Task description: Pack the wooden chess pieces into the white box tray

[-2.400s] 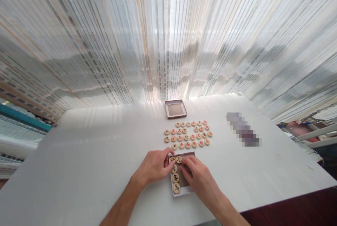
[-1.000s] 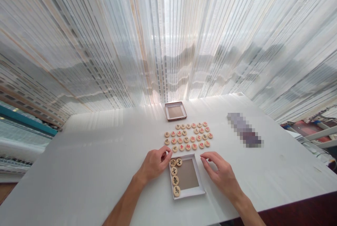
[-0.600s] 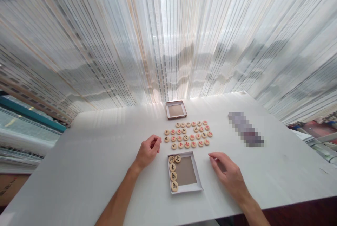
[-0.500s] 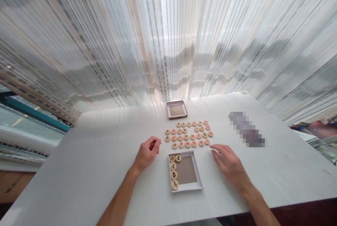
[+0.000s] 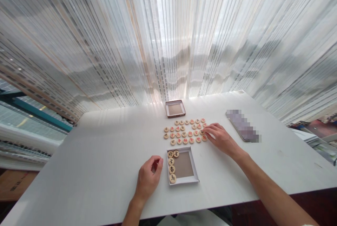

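Five discs point(image 5: 172, 169) line the box point(image 5: 195, 170) beside your half-curled, seemingly empty left hand point(image 5: 149, 176); your right hand point(image 5: 220, 138), grip narrow, hold unclear, reaches a black-marked disc point(image 5: 202, 132) in tight rows point(image 5: 178, 135), risking jostled neighbours point(image 5: 196, 133).

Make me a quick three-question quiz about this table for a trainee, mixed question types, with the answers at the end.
1. How many pieces lie in the nearer box?
2. True or false: the left hand is outside the nearer box, on its left.
3. Where is the right hand? (a) at the far box; (b) at the right end of the loose pieces; (c) in the nearer box.

Key: 1. Five. 2. True. 3. b.
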A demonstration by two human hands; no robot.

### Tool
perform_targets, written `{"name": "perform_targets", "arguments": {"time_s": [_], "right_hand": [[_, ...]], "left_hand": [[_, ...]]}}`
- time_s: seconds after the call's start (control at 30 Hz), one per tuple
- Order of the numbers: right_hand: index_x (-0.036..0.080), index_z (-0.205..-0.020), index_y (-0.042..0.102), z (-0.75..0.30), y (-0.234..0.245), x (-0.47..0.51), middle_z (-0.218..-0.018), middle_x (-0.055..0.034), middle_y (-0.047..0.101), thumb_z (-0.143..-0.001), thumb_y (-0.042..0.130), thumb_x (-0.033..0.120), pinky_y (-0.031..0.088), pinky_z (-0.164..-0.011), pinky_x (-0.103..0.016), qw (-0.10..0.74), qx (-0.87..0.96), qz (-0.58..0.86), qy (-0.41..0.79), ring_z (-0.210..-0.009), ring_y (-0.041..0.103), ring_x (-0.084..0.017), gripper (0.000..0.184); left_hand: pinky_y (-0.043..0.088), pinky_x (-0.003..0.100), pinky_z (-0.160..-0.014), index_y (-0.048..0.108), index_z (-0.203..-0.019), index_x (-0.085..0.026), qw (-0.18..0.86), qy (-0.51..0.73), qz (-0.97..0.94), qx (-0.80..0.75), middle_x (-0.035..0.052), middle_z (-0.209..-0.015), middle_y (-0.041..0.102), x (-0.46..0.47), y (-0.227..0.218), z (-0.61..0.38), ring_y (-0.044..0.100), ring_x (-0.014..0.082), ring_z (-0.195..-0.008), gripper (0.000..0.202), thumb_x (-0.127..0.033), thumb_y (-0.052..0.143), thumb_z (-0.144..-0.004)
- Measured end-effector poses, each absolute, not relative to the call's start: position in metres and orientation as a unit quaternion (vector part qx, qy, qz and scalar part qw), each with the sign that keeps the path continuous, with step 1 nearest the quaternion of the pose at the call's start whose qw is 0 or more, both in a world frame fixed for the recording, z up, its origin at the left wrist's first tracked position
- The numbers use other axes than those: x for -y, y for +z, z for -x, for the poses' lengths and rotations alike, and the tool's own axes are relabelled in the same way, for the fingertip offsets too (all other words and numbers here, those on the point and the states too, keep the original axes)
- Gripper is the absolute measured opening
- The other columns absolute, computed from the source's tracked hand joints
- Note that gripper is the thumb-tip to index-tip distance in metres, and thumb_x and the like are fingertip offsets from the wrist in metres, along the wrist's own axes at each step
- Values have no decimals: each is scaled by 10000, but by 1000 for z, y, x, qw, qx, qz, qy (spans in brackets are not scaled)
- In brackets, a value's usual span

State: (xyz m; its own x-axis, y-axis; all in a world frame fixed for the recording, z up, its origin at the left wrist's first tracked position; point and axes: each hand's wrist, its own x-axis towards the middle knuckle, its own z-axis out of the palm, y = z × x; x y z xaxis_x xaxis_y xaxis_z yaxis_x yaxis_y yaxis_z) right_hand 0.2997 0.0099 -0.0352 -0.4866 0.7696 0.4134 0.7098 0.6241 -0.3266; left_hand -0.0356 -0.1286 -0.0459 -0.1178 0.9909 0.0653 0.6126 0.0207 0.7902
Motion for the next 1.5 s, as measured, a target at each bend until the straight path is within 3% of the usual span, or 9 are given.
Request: {"name": "perform_targets", "arguments": {"time_s": [0.2,0.33,0.77,1.27,1.5], "right_hand": [[225,-936,717,-297,-18,-28,-919,-63,748,-937,619,234,492,-881,-406,221,870,432,87,-960,629,-249,99],[230,-855,731,-294,-10,-36,-838,-52,749,-929,625,262,500,-831,-364,195,880,420,107,-927,634,-246,134],[223,-859,718,-289,-6,-40,-842,-60,734,-923,614,297,470,-832,-359,156,872,451,110,-899,626,-255,144],[216,-750,681,-284,-5,-40,-711,-40,705,-873,632,259,453,-739,-315,144,868,465,94,-829,627,-240,139],[215,-863,676,-284,-5,-38,-860,-50,739,-874,609,197,463,-802,-330,158,867,463,91,-875,624,-233,71]], "left_hand": [[469,246,-638,649,-919,-203,274,369,-583,-670,6,-734,656,128,-52,37,575,162,-646,309,-478,512,-961],[476,244,-659,647,-924,-197,287,386,-574,-663,10,-746,660,129,-56,39,598,165,-675,307,-473,517,-960],[459,237,-637,648,-920,-203,298,394,-573,-654,-3,-719,644,128,-56,39,580,154,-641,287,-458,523,-960],[472,233,-631,653,-907,-207,284,381,-587,-655,-9,-705,658,128,-53,38,594,151,-623,276,-446,523,-957],[478,235,-639,659,-918,-208,284,377,-588,-657,-5,-714,670,129,-54,37,608,155,-637,279,-450,526,-955]]}}
